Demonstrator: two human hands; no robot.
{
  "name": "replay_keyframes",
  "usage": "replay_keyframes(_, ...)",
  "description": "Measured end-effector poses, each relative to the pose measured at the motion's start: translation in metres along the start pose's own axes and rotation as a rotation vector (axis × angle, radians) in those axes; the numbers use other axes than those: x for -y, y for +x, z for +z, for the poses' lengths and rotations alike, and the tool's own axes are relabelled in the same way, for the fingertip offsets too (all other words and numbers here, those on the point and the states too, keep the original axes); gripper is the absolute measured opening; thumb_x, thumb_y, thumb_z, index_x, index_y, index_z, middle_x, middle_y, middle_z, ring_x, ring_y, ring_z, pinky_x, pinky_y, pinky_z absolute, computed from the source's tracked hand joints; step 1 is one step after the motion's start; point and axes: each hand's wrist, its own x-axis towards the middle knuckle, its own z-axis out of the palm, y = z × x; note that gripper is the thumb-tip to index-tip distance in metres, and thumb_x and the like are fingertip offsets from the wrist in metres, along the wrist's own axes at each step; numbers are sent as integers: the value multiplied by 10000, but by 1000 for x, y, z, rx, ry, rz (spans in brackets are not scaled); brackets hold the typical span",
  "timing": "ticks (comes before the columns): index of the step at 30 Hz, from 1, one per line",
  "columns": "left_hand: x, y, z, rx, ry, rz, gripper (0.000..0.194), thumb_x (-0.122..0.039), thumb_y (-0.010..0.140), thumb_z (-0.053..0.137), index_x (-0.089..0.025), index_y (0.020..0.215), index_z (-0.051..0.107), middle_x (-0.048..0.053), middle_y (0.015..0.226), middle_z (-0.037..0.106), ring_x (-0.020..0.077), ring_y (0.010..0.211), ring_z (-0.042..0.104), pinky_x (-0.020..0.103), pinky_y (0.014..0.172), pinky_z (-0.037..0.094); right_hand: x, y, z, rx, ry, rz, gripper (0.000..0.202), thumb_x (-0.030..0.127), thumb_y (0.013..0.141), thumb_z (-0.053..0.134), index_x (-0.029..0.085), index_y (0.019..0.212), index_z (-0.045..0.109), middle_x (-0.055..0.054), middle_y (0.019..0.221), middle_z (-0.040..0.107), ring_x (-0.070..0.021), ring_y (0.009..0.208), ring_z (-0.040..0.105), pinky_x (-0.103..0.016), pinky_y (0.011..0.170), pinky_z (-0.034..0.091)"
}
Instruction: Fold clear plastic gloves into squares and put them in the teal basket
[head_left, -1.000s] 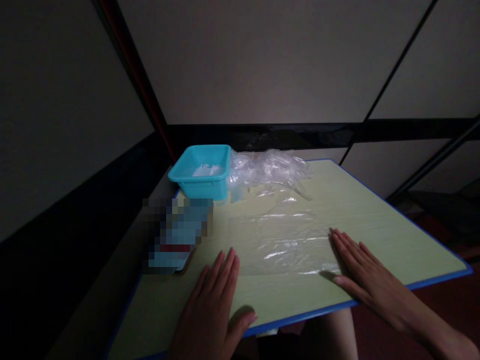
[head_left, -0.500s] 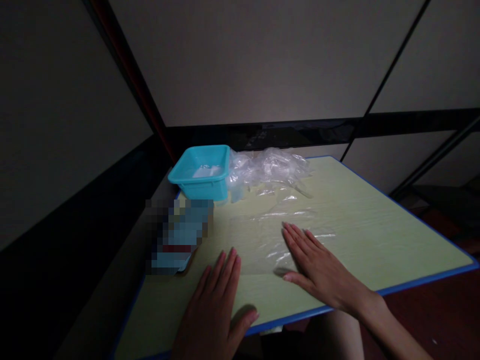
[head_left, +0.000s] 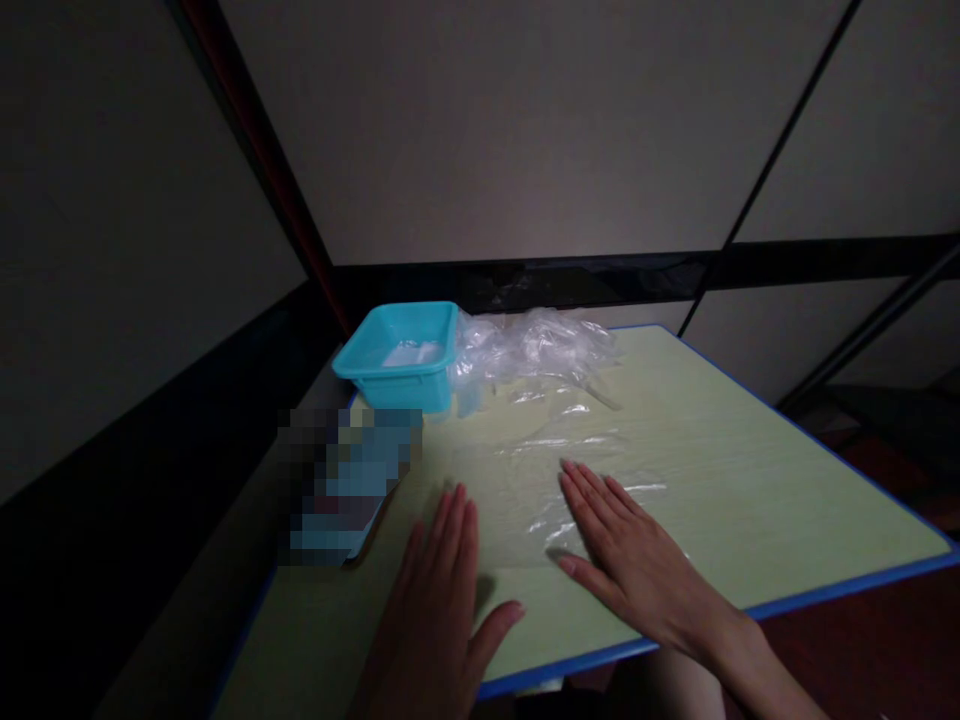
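Observation:
A clear plastic bag [head_left: 517, 500] lies flat on the pale yellow-green table [head_left: 750, 480]. My right hand [head_left: 626, 550] rests palm down on the bag's right part, fingers stretched out and thumb apart. Just left of the bag's near left corner is my left hand [head_left: 442, 600], palm down with its fingers extended and holding nothing; whether it touches the tabletop is hard to tell. Behind the flat bag lies a crumpled heap of clear plastic bags [head_left: 544, 345], beside a turquoise basket [head_left: 405, 388] with something whitish in it.
A flat bluish object [head_left: 367, 480], blurred by pixelation, lies at the table's left side. Panelled walls [head_left: 510, 130] stand behind and to the left. The table has a blue edge, and my legs show below its front.
The view has tilted slightly, so the table and basket sit a little lower. My left hand has shifted slightly forward, its thumb farther from the tabletop. My right hand stays on the bag.

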Motion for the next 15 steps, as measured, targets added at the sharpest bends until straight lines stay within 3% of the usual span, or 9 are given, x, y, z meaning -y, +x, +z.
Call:
replay_keyframes(4, -37, 40, -9, 107, -170, 93, 749, -524, 851, 381, -66, 1384, 122, 169, 1432, 206, 255, 1313, 197, 416, 997, 355, -2, 0, 4, -8, -10, 0, 612, 419, 893, 321, 116, 1397, 151, -120, 1439, 180, -222, 1320, 163, -430, 1050, 267)
replay_keyframes(7, -53, 59, -3, 215, -214, 79, 746, -549, 843, 377, -31, 1357, 222, 180, 1424, 211, 259, 1313, 186, 400, 1027, 321, -3, -1, 7, -15, -22, -28, 601, 356, 881, 342, 114, 1397, 149, -113, 1440, 185, -216, 1321, 162, -417, 1053, 269)
replay_keyframes(10, -53, 61, 8, 235, -189, 40, 747, -582, 847, 313, -27, 1344, 264, 174, 1422, 223, 261, 1313, 183, 409, 1048, 279, -4, -2, 7, -36, -39, -42, 598, 300, 871, 355, 119, 1399, 141, -106, 1440, 185, -211, 1320, 167, -405, 1060, 259)
replay_keyframes(15, -35, 49, 13, 187, -92, 47, 739, -601, 834, 317, -61, 1338, 295, 155, 1412, 269, 257, 1308, 218, 428, 1032, 306, -1, -2, 5, -58, -34, -31, 596, 315, 884, 353, 132, 1402, 122, -104, 1433, 200, -212, 1317, 173, -413, 1056, 262)
